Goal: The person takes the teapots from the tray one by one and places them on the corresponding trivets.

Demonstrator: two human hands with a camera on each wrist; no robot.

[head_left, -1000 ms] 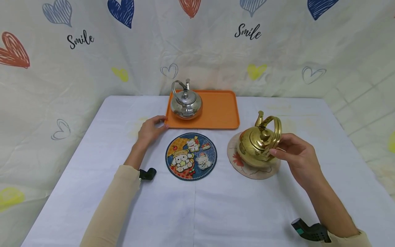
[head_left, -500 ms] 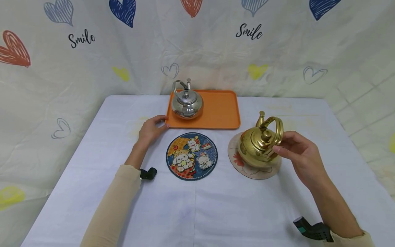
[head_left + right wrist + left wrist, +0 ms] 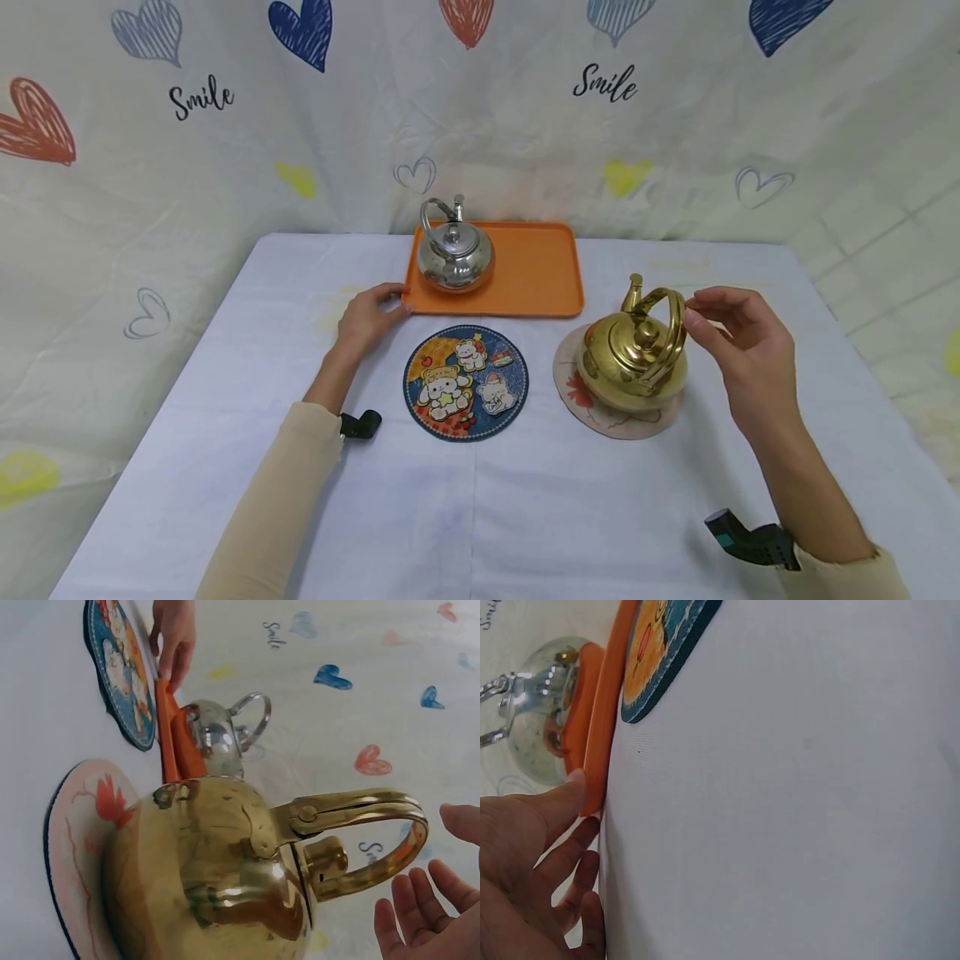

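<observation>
A brass teapot (image 3: 632,358) sits upright on a pale round mat (image 3: 588,417) with a red flower. My right hand (image 3: 753,354) is beside its raised handle; in the right wrist view the thumb and spread fingers (image 3: 405,904) stand apart from the handle (image 3: 375,806). An orange tray (image 3: 532,271) lies at the back of the table, a silver teapot (image 3: 455,257) standing on its left half. My left hand (image 3: 366,319) holds the tray's front left corner between thumb and index finger, the other fingers loosely bent in the left wrist view.
Between the hands, in front of the tray, lies a blue round mat (image 3: 467,385) with cartoon animals. A white cloth covers the table (image 3: 420,517). Behind it hangs a heart-patterned curtain (image 3: 510,117).
My right hand has let go of the brass teapot's handle and moved slightly up and to the right. The left hand stays at the tray's corner.
</observation>
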